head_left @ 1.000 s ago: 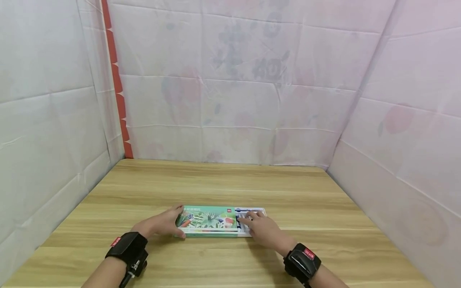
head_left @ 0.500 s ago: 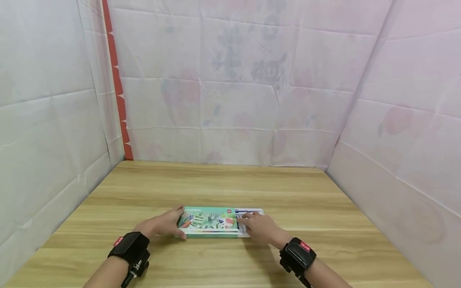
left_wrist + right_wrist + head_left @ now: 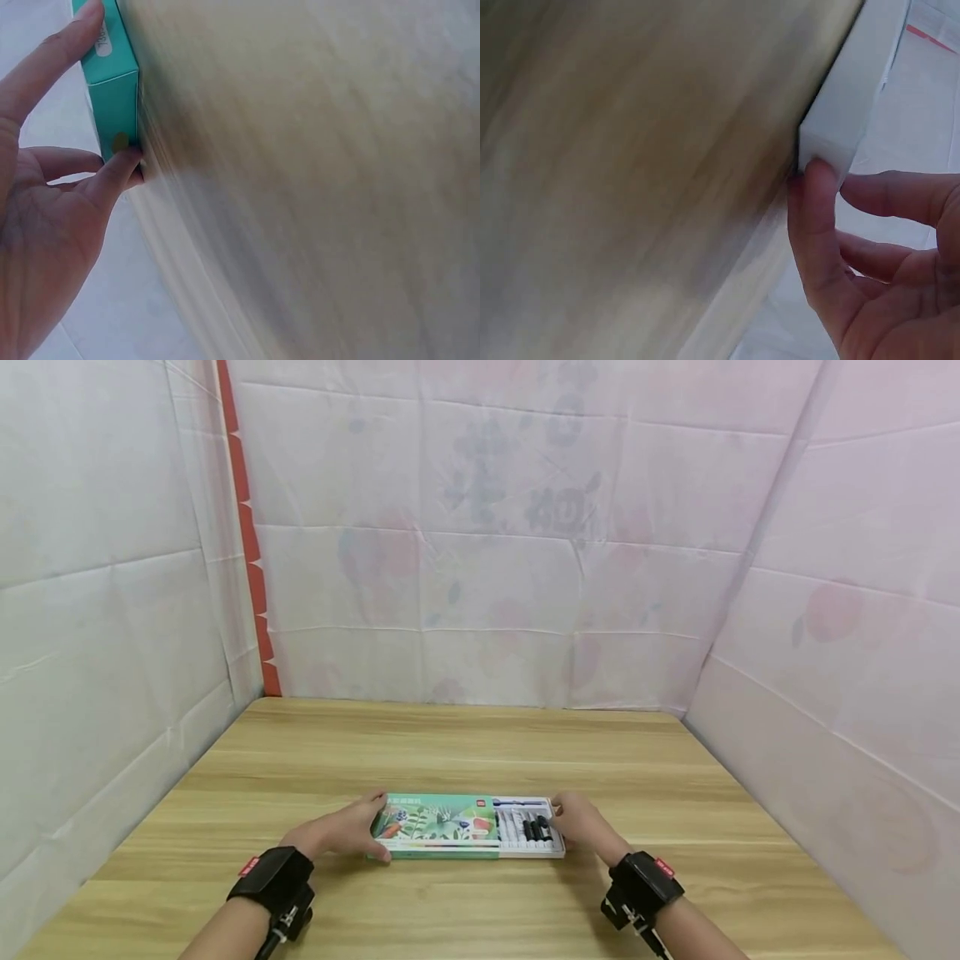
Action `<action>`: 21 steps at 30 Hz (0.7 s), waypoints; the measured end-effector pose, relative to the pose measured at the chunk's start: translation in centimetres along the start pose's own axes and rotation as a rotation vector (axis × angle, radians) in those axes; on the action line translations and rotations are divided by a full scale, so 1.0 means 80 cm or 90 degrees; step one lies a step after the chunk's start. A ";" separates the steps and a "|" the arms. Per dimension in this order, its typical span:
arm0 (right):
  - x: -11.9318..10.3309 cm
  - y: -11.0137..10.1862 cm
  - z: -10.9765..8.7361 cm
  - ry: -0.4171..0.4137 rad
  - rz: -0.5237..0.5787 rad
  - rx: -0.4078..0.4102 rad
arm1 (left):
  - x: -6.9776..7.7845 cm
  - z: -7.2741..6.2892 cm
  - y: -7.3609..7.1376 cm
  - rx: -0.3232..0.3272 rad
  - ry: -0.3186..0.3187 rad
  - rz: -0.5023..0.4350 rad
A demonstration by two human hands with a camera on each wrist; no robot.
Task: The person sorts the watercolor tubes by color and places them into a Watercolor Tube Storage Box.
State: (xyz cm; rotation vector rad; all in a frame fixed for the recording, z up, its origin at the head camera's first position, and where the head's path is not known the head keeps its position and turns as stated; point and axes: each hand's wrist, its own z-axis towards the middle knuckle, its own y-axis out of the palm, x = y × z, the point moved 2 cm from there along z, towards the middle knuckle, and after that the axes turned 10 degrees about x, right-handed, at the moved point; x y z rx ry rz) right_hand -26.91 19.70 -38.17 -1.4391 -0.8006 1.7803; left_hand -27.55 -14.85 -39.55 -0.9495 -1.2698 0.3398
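Note:
A flat paint box lies on the wooden table, its green printed sleeve (image 3: 435, 818) at the left. From the sleeve's right end a white tray (image 3: 531, 853) sticks out, holding several white tubes (image 3: 513, 828) with black caps. A thin blue-purple brush-like item lies along the tray's far side. My left hand (image 3: 341, 828) grips the sleeve's left end, thumb on the near side and fingers around the far corner. At the tray's outer end, my right hand (image 3: 588, 827) pinches the end wall; its fingertips press the white end face (image 3: 832, 146) in the right wrist view.
The wooden table (image 3: 465, 743) reaches back to a white sheet wall (image 3: 487, 577). Similar sheets stand at the left (image 3: 97, 635) and right (image 3: 832, 677). Both wrists carry black camera straps with cables.
My right hand has moved right, from over the tubes to the tray's outer end, uncovering the tubes and black caps. My left hand keeps its grip on the sleeve.

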 end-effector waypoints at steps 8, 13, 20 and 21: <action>0.004 0.006 0.003 -0.005 0.038 0.015 | 0.003 0.002 0.002 0.009 -0.004 0.007; 0.005 0.010 0.003 0.011 0.053 0.012 | 0.003 0.004 0.004 0.009 -0.003 0.011; 0.007 0.014 0.003 0.017 0.064 0.016 | 0.006 0.005 0.008 -0.001 0.000 -0.005; 0.007 0.015 0.003 0.015 0.064 0.016 | 0.006 0.006 0.009 -0.001 0.000 -0.006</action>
